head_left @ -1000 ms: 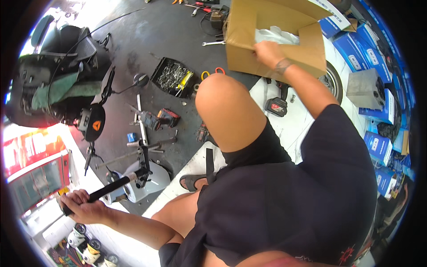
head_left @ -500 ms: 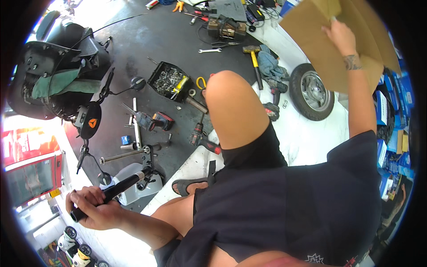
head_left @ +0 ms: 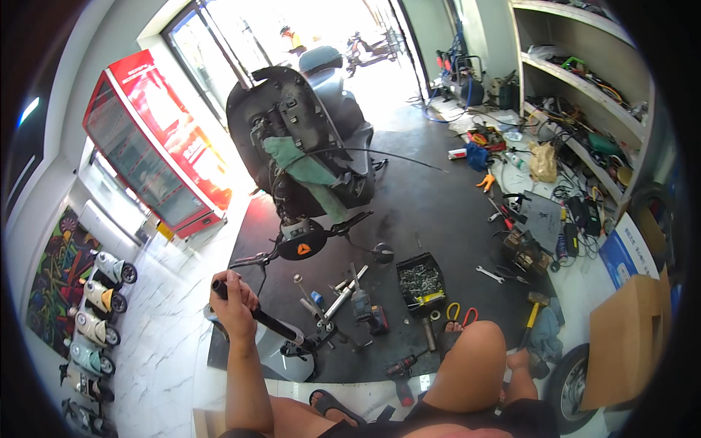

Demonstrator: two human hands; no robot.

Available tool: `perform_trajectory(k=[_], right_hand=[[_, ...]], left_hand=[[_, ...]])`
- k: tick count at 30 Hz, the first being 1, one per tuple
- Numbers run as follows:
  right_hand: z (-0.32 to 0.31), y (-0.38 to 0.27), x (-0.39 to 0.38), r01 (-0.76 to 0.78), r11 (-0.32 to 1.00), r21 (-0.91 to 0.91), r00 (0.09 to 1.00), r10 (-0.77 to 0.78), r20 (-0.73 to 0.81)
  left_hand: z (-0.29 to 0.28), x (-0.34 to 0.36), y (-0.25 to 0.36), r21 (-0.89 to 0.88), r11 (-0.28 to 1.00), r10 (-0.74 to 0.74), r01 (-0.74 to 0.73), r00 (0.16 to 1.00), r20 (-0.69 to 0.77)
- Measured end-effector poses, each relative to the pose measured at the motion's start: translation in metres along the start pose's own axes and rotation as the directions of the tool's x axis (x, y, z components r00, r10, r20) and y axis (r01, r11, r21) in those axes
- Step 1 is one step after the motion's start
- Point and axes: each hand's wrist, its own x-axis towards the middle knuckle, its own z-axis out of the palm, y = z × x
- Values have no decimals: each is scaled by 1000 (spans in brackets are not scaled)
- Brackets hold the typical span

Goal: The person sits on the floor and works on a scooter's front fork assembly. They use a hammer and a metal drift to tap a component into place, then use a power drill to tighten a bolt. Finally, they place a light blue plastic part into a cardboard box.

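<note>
My left hand (head_left: 235,303) is closed around the upper end of a long black tube (head_left: 274,323). The tube slants down to the right, and its lower end meets a dark metal bracket (head_left: 310,343) above a translucent plastic piece (head_left: 286,363). At the lower right, my right hand (head_left: 518,359) is low beside my bent knee, close to the handle end of a yellow-handled hammer (head_left: 534,314) and a power tool (head_left: 538,366). Its fingers are too small and partly hidden to make out.
A partly stripped scooter (head_left: 303,146) stands ahead on the dark mat. Nearby lie a bin of bolts (head_left: 422,281), cordless drills (head_left: 401,365), a wrench (head_left: 490,274) and yellow-handled scissors (head_left: 453,312). A wheel (head_left: 572,390) and cardboard box (head_left: 624,343) are at right; shelves (head_left: 584,80) stand behind.
My right hand has let go of the cardboard and come down beside my knee. The view has swung up toward the doorway. My left hand still holds the black tube.
</note>
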Motion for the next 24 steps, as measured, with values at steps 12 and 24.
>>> perform_trajectory(k=[12,24], right_hand=[[74,20,128,-389,793,469,866,142,479],[-105,-131,74,-545,35,837,834,-77,546]], left_hand=[[-44,25,-12,-34,999,-39,39,999,16],[-54,30,-7,-61,992,-108,106,994,-29]])
